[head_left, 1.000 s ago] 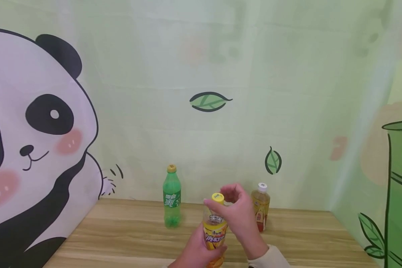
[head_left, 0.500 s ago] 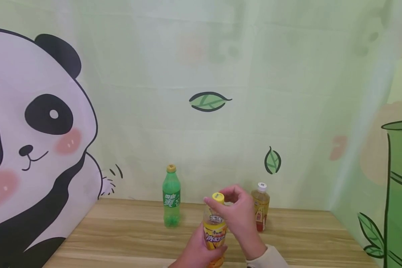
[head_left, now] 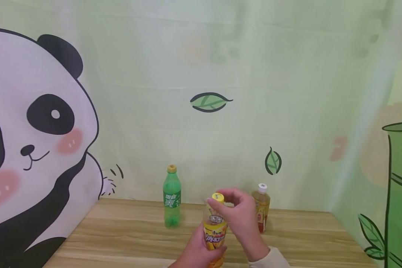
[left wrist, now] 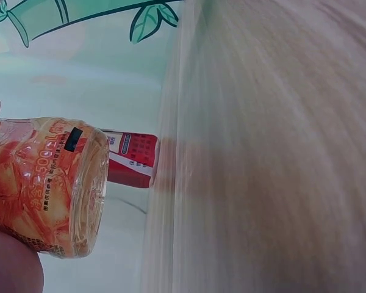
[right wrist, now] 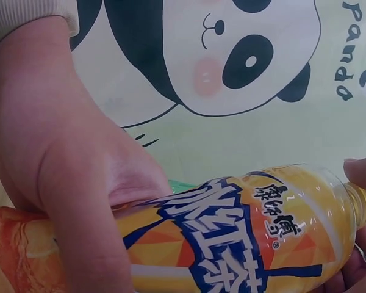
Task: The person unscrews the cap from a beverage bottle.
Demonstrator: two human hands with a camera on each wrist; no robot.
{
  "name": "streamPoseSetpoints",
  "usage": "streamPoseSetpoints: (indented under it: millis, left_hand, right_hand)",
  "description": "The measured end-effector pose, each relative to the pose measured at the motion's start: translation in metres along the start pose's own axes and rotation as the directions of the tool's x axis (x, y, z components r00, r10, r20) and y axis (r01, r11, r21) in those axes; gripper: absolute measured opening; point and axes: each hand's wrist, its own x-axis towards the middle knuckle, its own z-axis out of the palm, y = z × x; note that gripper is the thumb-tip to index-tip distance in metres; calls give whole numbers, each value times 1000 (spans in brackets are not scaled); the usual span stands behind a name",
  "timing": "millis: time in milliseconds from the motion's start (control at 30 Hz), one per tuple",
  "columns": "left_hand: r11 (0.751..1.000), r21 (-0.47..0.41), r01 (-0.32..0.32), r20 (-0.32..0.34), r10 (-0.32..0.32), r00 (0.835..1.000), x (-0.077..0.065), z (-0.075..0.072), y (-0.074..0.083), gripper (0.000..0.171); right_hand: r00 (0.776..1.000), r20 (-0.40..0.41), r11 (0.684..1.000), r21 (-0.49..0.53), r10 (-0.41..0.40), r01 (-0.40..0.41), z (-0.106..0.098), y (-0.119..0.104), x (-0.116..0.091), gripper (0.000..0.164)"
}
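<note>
In the head view my left hand (head_left: 197,247) grips the lower body of an iced tea bottle (head_left: 215,235) with a yellow-orange label. My right hand (head_left: 239,214) is at the bottle's yellow cap (head_left: 217,197), thumb on its near side and fingers curled round behind. The bottle stands nearly upright between the hands. The right wrist view shows the label (right wrist: 226,238) up close, with the right thumb (right wrist: 363,174) against the cap at the right edge. In the left wrist view the bottle's base (left wrist: 88,189) is held off the table.
A green soda bottle (head_left: 172,199) with a yellow cap stands on the wooden table (head_left: 130,230) to the left. Behind my right hand stands a white-capped tea bottle (head_left: 262,212). A green cloth backdrop (head_left: 147,93) with a panda print rises behind the table.
My right fingers have shifted slightly round the cap, with the thumb moving a little to the right. The left hand and its bottle have stayed nearly still.
</note>
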Motion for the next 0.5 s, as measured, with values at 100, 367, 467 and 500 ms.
streamPoseSetpoints:
  millis: [100,367,467,500]
  left_hand:
    - [1000,9,-8,-5,8,1000,0,0,0,67]
    - [1000,13,-25,-10,25,1000,0,0,-2,66]
    - [999,9,-40,-6,40,999,-1,0,-4,65]
    - [999,9,-46,-3,46,999,-1,0,-4,65]
  right_hand:
    - [1000,21,1000,17,0,0,0,2,1,32]
    - [992,126,996,93,-2,-10,0,4,3,22]
    - [988,155,993,115,2,-20,0,4,3,22]
    - [987,162,992,122,3,-23,-1,4,3,22]
